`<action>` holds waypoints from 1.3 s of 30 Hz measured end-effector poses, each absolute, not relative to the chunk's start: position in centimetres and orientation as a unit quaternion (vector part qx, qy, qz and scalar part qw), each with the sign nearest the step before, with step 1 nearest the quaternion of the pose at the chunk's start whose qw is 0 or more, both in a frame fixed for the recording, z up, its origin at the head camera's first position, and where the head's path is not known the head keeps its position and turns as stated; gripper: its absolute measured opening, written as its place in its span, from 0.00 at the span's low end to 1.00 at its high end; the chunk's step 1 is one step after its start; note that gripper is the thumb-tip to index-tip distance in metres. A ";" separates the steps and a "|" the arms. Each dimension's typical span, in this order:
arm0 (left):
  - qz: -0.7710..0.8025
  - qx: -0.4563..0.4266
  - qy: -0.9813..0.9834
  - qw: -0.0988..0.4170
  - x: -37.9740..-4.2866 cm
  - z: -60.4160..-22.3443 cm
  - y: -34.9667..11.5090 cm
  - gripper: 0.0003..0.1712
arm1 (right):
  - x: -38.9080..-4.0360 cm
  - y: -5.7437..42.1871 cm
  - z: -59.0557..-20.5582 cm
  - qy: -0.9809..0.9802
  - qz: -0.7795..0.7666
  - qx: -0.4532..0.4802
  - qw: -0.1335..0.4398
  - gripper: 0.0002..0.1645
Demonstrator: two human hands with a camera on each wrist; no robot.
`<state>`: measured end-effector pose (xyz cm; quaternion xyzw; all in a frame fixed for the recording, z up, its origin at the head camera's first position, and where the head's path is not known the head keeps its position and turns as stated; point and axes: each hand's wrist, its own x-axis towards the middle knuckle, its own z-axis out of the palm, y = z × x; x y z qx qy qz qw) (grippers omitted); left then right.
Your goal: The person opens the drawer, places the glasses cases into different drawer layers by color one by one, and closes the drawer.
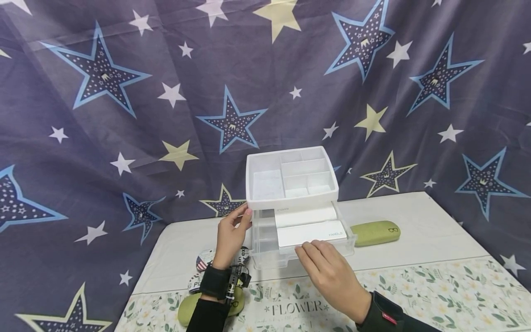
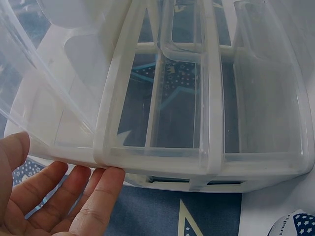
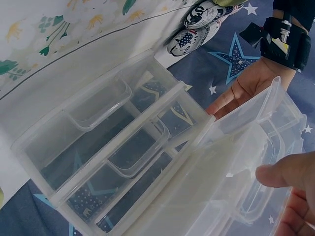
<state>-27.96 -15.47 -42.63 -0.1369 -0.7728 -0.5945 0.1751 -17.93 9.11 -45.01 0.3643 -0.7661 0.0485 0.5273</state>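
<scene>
A desktop organizer (image 1: 290, 203) with a white compartment tray on top stands toward the back of the table. Its clear upper drawer (image 1: 265, 259) is pulled out and holds two white boxes (image 1: 311, 234). My right hand (image 1: 329, 272) grips that drawer's front edge, fingers over the top and thumb (image 3: 278, 173) on the front panel. At the organizer's left side, the fingertips of my left hand (image 1: 231, 235) touch the white frame. Through the clear fronts in the left wrist view, the lower drawers (image 2: 177, 113) show no contents.
A green glasses case (image 1: 376, 233) lies right of the organizer. Another green case (image 1: 188, 310) and print-patterned cases (image 1: 203, 259) lie by my left wrist. A floral cloth (image 1: 435, 295) covers the table's front; a starry curtain (image 1: 290, 124) hangs behind.
</scene>
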 end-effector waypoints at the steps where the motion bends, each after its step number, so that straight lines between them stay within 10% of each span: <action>1: -0.595 -0.136 -0.773 0.175 -27.9 -42.6 -15.4 0.22 | -17.9 9.1 -45.0 -0.766 0.048 0.364 0.528 0.21; 39: -0.595 -0.134 -0.772 0.178 -28.0 -42.7 -15.4 0.22 | -18.9 9.4 -44.8 -0.789 0.033 0.356 0.499 0.23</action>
